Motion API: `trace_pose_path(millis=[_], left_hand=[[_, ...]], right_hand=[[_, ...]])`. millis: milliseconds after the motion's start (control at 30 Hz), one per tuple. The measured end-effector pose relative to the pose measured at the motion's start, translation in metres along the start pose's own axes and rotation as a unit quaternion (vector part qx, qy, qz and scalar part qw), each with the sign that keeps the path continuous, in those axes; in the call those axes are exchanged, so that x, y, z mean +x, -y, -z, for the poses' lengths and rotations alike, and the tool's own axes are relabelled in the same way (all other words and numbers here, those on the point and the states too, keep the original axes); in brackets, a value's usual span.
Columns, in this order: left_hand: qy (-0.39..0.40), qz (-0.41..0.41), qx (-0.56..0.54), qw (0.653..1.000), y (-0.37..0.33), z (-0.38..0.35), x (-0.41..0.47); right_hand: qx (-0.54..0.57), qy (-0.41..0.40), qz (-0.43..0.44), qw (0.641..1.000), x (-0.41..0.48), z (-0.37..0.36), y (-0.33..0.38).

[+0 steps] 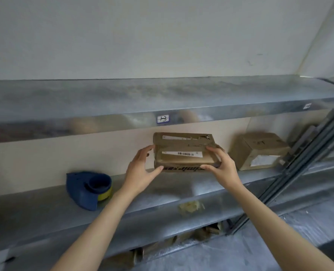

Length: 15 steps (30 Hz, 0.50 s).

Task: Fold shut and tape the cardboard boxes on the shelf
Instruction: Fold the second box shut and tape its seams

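A flat brown cardboard box (pixel 183 152) with a barcode label stands on the middle metal shelf (pixel 45 212), its top flaps folded down. My left hand (pixel 142 171) holds its left end, thumb at the lower front corner, fingers at the upper left edge. My right hand (pixel 220 163) grips its right end, thumb on the front edge, fingers curled over the top. A blue tape dispenser (pixel 88 189) with a yellow-edged roll lies on the shelf to the left of the box.
A second, closed cardboard box (pixel 259 151) sits on the same shelf to the right. An upper metal shelf (pixel 162 98) carries a small handwritten label. Grey metal bars (pixel 306 159) lean at the right. More cardboard shows on the lower level (pixel 181 239).
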<state>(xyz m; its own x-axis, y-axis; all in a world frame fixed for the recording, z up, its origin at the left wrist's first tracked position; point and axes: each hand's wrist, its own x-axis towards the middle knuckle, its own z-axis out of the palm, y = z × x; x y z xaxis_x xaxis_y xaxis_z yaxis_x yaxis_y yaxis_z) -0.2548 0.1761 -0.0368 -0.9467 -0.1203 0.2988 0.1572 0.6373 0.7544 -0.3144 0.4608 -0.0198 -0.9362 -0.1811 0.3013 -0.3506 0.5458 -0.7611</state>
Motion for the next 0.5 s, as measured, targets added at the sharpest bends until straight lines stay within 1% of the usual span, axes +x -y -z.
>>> trace_pose_path(millis=[100, 233, 333, 500], left_hand=[[-0.001, -0.023, 0.100, 0.995, -0.014, -0.028, 0.007], [0.022, -0.020, 0.174, 0.984, -0.025, -0.054, 0.015], [0.048, -0.015, 0.203, 0.978, -0.025, -0.068, 0.027], [0.089, 0.009, 0.203, 0.975, -0.017, -0.091, 0.051]], right_hand=[[-0.018, 0.028, 0.001, 0.999, 0.014, 0.026, -0.038], [-0.030, 0.062, -0.009, 0.998, 0.025, 0.044, -0.084], [-0.036, 0.067, -0.028, 0.997, 0.031, 0.048, -0.114], [-0.044, 0.071, -0.066, 0.994, 0.037, 0.053, -0.155]])
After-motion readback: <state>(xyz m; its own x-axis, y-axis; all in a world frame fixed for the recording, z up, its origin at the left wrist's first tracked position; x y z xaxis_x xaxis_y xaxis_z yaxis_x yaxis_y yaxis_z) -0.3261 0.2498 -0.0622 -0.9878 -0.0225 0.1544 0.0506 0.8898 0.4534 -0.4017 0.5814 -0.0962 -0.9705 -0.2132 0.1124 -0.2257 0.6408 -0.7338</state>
